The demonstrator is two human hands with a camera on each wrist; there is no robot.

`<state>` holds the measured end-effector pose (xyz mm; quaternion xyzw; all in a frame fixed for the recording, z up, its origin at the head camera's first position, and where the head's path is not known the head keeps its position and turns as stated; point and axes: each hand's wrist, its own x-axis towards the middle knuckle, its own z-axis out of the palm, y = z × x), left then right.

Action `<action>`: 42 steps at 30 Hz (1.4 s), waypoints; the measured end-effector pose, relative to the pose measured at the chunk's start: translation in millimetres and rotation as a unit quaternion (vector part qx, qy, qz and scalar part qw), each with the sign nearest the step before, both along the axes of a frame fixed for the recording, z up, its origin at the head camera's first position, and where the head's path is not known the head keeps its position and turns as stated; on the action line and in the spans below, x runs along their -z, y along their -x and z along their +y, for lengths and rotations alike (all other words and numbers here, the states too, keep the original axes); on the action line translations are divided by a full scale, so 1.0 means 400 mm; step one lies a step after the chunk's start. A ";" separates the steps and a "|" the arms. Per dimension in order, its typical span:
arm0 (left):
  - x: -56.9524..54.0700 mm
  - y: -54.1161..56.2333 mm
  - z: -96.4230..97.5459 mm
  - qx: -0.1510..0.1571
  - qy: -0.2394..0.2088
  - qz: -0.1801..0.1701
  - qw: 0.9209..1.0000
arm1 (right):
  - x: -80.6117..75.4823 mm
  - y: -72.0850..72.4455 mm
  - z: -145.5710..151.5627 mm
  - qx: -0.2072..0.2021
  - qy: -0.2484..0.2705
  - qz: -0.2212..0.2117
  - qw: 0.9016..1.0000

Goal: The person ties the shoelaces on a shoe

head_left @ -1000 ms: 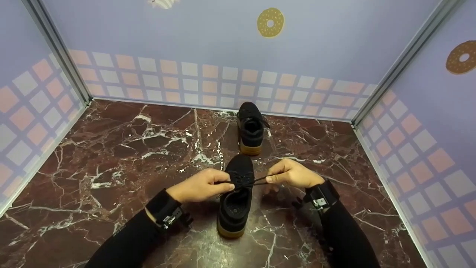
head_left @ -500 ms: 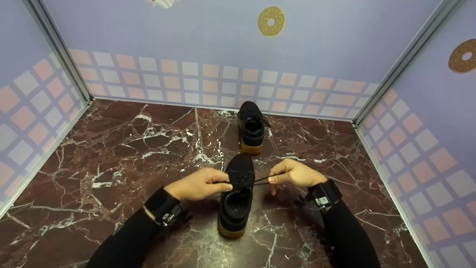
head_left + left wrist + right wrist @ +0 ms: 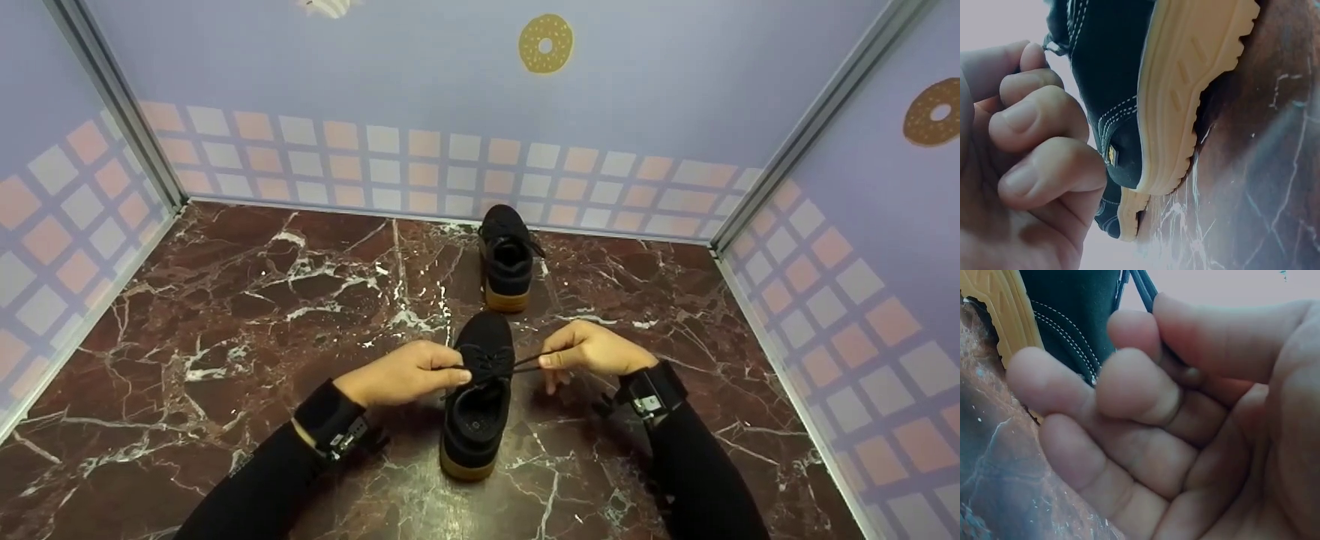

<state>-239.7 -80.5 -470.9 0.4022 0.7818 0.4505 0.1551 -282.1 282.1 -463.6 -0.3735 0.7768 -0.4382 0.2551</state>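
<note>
A black lace-up shoe (image 3: 471,442) with a tan sole stands in the middle of the marbled surface, toe pointing away. My left hand (image 3: 405,373) pinches a lace end between thumb and forefinger, close over the shoe's left side. On the other side, my right hand (image 3: 596,351) pinches a black shoelace (image 3: 527,365) drawn out taut to the right. In the right wrist view two strands of the lace (image 3: 1143,289) run into the pinch, and the other fingers curl loosely. The left wrist view has the shoe's dark side (image 3: 1109,67) beside my curled fingers (image 3: 1044,118).
A matching black shoe (image 3: 508,281) stands just ahead of the first, near the back wall (image 3: 420,67). Panels with printed squares and doughnuts bound the dark red marbled surface (image 3: 247,300) at the back, left and right.
Hardly anything differs. Both hands have shifted very slightly and keep pinching the laces, with the right-hand lace still stretched. The shoes stay in place.
</note>
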 end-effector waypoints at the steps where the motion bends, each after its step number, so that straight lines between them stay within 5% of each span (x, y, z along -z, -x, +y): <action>1: 0.001 -0.001 0.000 -0.004 0.001 0.000 1.000 | 0.002 0.000 -0.001 -0.002 0.003 -0.005 1.000; 15: 0.018 0.002 -0.011 0.002 -0.026 0.021 0.999 | 0.004 -0.001 0.000 -0.007 0.047 -0.058 0.997; 30: 0.030 0.010 -0.017 0.009 -0.047 -0.003 0.999 | 0.020 0.006 0.009 -0.010 0.061 -0.090 0.994; 42: 0.027 -0.012 -0.011 -0.058 -0.033 -0.024 0.998 | 0.022 -0.005 0.006 0.009 0.025 0.012 1.000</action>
